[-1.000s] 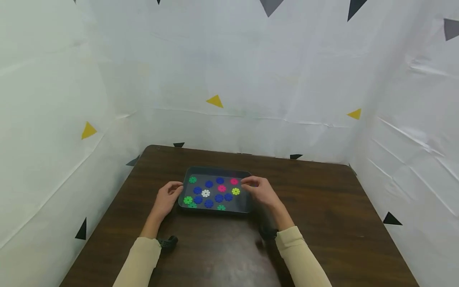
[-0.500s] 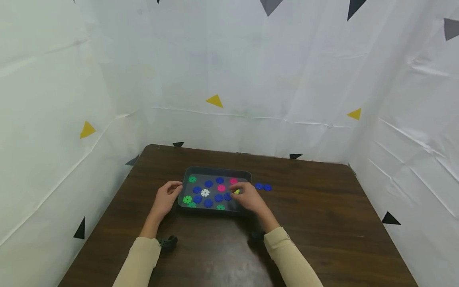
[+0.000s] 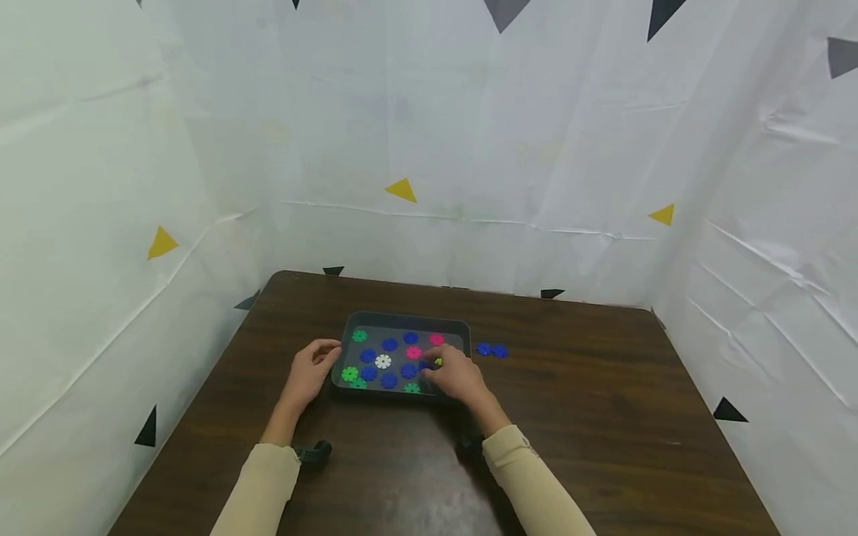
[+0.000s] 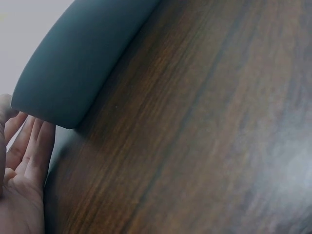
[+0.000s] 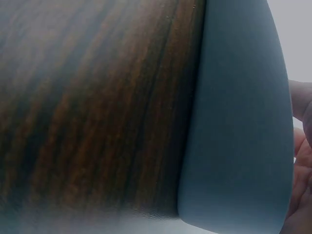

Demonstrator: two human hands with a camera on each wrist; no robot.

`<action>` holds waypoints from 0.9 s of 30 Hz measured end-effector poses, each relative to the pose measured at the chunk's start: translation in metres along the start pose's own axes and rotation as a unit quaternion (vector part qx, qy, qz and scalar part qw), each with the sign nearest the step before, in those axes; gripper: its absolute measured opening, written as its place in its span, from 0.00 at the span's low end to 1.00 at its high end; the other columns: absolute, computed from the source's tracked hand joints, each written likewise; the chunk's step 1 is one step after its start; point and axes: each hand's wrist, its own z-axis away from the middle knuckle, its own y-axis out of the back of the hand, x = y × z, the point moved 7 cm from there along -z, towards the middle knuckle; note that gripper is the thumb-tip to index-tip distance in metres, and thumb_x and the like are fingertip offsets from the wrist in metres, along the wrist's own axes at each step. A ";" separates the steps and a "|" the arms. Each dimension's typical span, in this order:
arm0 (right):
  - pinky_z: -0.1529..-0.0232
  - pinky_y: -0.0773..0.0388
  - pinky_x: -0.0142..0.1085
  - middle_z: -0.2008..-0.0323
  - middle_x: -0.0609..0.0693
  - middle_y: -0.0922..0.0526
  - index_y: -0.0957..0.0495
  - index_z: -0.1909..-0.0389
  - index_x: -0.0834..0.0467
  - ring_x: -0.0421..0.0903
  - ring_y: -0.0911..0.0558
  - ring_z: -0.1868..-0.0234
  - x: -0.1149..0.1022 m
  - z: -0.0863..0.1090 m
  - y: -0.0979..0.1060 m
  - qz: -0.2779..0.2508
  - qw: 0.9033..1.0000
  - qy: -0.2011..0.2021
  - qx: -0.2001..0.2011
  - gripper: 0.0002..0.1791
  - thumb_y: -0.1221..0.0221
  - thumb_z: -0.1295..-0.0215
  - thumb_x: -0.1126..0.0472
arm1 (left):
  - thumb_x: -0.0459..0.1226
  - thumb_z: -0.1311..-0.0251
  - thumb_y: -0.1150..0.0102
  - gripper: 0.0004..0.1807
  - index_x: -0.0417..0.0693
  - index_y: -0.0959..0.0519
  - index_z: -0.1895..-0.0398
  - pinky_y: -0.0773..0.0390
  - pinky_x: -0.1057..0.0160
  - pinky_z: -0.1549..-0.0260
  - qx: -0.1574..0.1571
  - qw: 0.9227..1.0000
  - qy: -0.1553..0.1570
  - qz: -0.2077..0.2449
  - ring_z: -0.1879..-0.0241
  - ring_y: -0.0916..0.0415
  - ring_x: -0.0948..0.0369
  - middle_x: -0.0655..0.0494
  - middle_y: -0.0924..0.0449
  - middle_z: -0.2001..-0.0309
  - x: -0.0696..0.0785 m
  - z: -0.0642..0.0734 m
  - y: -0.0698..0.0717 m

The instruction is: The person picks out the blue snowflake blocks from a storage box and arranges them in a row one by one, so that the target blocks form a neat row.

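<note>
A dark grey tray (image 3: 462, 325) lies on the table with flower-shaped plastic discs in it, mostly blue, some green and pink, one white (image 3: 383, 361) and one yellow (image 3: 439, 362). At its left edge my left hand (image 3: 310, 372) grips the tray wall, thumb at the rim and fingers against the outside, as the left wrist view shows. My right hand (image 3: 461, 378) reaches over the tray's right part, thumb and finger at a blue disc (image 3: 424, 365). Whether they pinch it is unclear; the tray wall (image 5: 239, 122) hides the fingertips in the right wrist view.
Two blue discs (image 3: 492, 350) lie on the brown wooden table (image 3: 590, 394) just right of the tray. White sheeting (image 3: 469, 134) with yellow and black triangles surrounds the table at the back and sides.
My right hand has moved left and nearer to me, from the tray's right edge to the blue disc. The two blue discs on the table have come into view. My left hand stays put.
</note>
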 end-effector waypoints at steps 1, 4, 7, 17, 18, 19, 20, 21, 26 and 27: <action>0.45 0.19 0.64 0.32 0.53 0.17 0.14 0.37 0.49 0.59 0.15 0.38 0.000 0.000 -0.001 0.005 1.000 -0.004 0.001 0.21 0.29 0.29 0.52 | 0.52 0.20 0.42 0.24 0.46 0.21 0.33 0.29 0.39 0.26 0.000 1.000 0.002 0.002 0.33 0.22 0.47 0.44 0.19 0.35 -0.001 0.001 0.000; 0.44 0.20 0.65 0.31 0.52 0.18 0.14 0.37 0.48 0.60 0.16 0.37 -0.001 0.000 -0.001 0.018 1.000 -0.012 0.003 0.21 0.29 0.30 0.52 | 0.52 0.20 0.42 0.24 0.46 0.21 0.33 0.29 0.39 0.26 0.000 1.000 0.008 0.004 0.33 0.22 0.46 0.43 0.20 0.35 -0.004 0.001 0.000; 0.44 0.20 0.65 0.32 0.51 0.17 0.14 0.37 0.47 0.60 0.16 0.38 -0.001 0.000 -0.001 0.032 0.999 -0.011 0.004 0.21 0.29 0.30 0.52 | 0.52 0.20 0.42 0.24 0.46 0.20 0.33 0.29 0.40 0.26 0.004 1.000 0.010 0.003 0.34 0.22 0.47 0.44 0.20 0.35 -0.004 0.001 0.000; 0.49 0.18 0.62 0.35 0.50 0.15 0.13 0.38 0.48 0.59 0.14 0.40 -0.001 0.002 0.000 0.073 0.997 -0.018 0.016 0.21 0.28 0.30 0.53 | 0.51 0.20 0.42 0.23 0.46 0.20 0.34 0.28 0.40 0.27 -0.006 1.000 0.000 0.009 0.36 0.21 0.47 0.42 0.19 0.37 0.000 -0.003 -0.006; 0.49 0.18 0.62 0.35 0.50 0.15 0.13 0.38 0.48 0.59 0.14 0.40 -0.001 0.002 0.000 0.074 0.997 -0.017 0.017 0.21 0.28 0.30 0.53 | 0.51 0.20 0.42 0.23 0.46 0.20 0.34 0.28 0.39 0.27 -0.005 1.000 0.000 0.009 0.36 0.21 0.46 0.42 0.19 0.37 0.000 -0.003 -0.006; 0.49 0.18 0.62 0.35 0.50 0.15 0.13 0.38 0.48 0.59 0.14 0.40 -0.001 0.002 -0.001 0.075 0.997 -0.018 0.018 0.21 0.28 0.31 0.54 | 0.51 0.20 0.41 0.23 0.46 0.20 0.34 0.28 0.39 0.27 -0.003 1.000 0.001 0.009 0.36 0.21 0.46 0.42 0.19 0.37 -0.001 -0.003 -0.005; 0.48 0.18 0.62 0.35 0.51 0.15 0.13 0.38 0.48 0.59 0.15 0.39 -0.001 0.001 -0.001 0.077 0.997 -0.018 0.019 0.21 0.28 0.31 0.54 | 0.51 0.20 0.42 0.23 0.47 0.20 0.34 0.28 0.39 0.27 -0.004 1.000 0.000 0.007 0.35 0.22 0.46 0.42 0.19 0.37 -0.001 -0.003 -0.005; 0.48 0.18 0.62 0.35 0.51 0.15 0.13 0.38 0.48 0.59 0.15 0.39 -0.001 0.001 -0.001 0.079 0.997 -0.017 0.020 0.20 0.28 0.31 0.54 | 0.51 0.20 0.42 0.23 0.47 0.20 0.34 0.29 0.39 0.26 -0.004 1.000 0.002 0.005 0.35 0.22 0.46 0.42 0.20 0.37 -0.002 -0.003 -0.005; 0.47 0.17 0.62 0.37 0.51 0.14 0.12 0.40 0.48 0.60 0.14 0.39 -0.002 -0.002 -0.001 0.085 0.996 -0.019 0.020 0.19 0.28 0.31 0.56 | 0.53 0.20 0.41 0.23 0.48 0.20 0.34 0.29 0.40 0.25 -0.006 1.000 0.006 0.000 0.34 0.22 0.47 0.44 0.20 0.35 -0.004 -0.005 -0.005; 0.48 0.17 0.62 0.38 0.51 0.13 0.12 0.41 0.49 0.59 0.14 0.40 -0.002 -0.003 -0.001 0.086 0.996 -0.019 0.021 0.19 0.28 0.31 0.56 | 0.53 0.21 0.41 0.23 0.49 0.20 0.34 0.29 0.40 0.25 -0.005 1.000 0.006 0.000 0.34 0.22 0.47 0.44 0.20 0.35 -0.004 -0.005 -0.005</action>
